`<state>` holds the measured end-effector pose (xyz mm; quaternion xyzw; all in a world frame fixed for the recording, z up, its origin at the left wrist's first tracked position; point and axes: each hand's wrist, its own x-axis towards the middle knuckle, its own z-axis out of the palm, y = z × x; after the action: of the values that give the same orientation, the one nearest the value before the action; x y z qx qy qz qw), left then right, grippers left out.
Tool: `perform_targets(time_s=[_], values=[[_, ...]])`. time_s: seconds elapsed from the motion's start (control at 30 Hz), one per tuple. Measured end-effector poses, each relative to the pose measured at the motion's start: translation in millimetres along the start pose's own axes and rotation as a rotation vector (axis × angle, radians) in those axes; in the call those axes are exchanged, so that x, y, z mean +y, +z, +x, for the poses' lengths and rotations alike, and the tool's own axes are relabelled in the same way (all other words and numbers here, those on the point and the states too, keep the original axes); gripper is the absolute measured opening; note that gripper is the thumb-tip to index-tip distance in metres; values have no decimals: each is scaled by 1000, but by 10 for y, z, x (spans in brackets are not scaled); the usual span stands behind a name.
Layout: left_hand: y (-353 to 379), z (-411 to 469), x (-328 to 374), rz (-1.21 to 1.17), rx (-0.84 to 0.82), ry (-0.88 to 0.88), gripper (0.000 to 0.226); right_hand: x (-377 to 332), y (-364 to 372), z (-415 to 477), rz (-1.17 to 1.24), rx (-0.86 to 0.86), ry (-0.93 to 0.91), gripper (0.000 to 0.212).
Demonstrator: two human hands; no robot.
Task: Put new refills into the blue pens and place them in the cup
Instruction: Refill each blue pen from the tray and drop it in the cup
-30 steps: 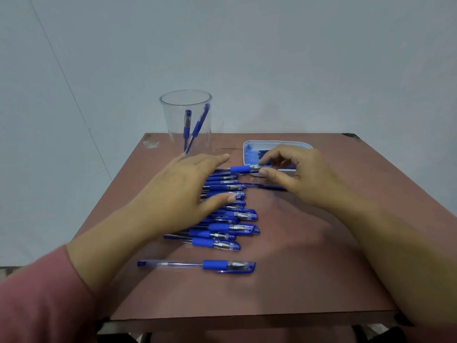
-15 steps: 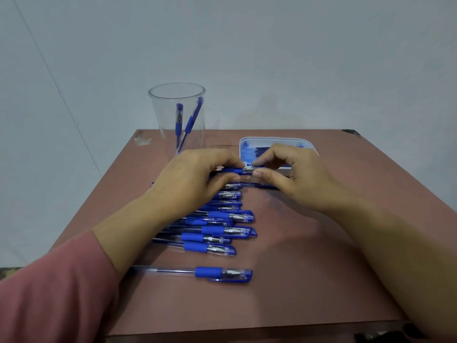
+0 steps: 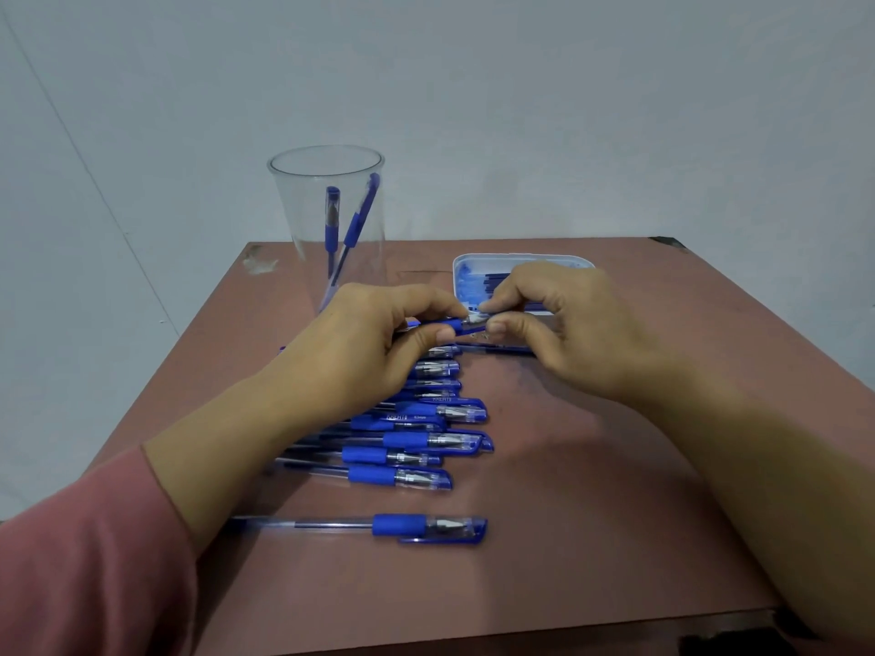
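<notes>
A blue pen (image 3: pixel 452 325) is held level above the table between both hands. My left hand (image 3: pixel 374 348) grips its barrel at the blue grip. My right hand (image 3: pixel 563 329) pinches the capped tip end with thumb and forefinger. Under my left hand lies a row of several blue pens (image 3: pixel 426 440), caps pointing right, and one more pen (image 3: pixel 402 526) lies alone nearer the front. A clear plastic cup (image 3: pixel 326 229) stands at the back left with two blue pens inside. A white tray (image 3: pixel 473 267) of blue refills sits behind my right hand, partly hidden.
The reddish-brown table (image 3: pixel 592 513) has bare surface at the right and front. Its front edge runs along the bottom of the view. A pale wall stands close behind the table.
My left hand moved from hovering open over the row to gripping the pen's barrel. Both hands now hold the pen, lifted slightly. The view has shifted a little.
</notes>
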<state>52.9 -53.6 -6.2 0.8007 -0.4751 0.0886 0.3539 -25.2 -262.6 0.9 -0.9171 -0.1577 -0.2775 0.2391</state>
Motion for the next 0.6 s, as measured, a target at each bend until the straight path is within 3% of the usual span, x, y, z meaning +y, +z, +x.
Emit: perform_targets(time_s=[0.13, 0.27, 0.47, 0.6], values=[[-48, -46, -40, -59, -32, -4, 28, 83, -132, -12, -72, 35, 15, 11], [-89, -37, -40, -54, -14, -18, 25, 152, -226, -32, -3, -173, 158, 8], [-134, -35, -127, -58, 10, -56, 26, 172, -200, -82, -49, -447, 163, 9], [-163, -41, -63, -35, -14, 4, 24, 153, -157, -90, -72, -534, 172, 10]])
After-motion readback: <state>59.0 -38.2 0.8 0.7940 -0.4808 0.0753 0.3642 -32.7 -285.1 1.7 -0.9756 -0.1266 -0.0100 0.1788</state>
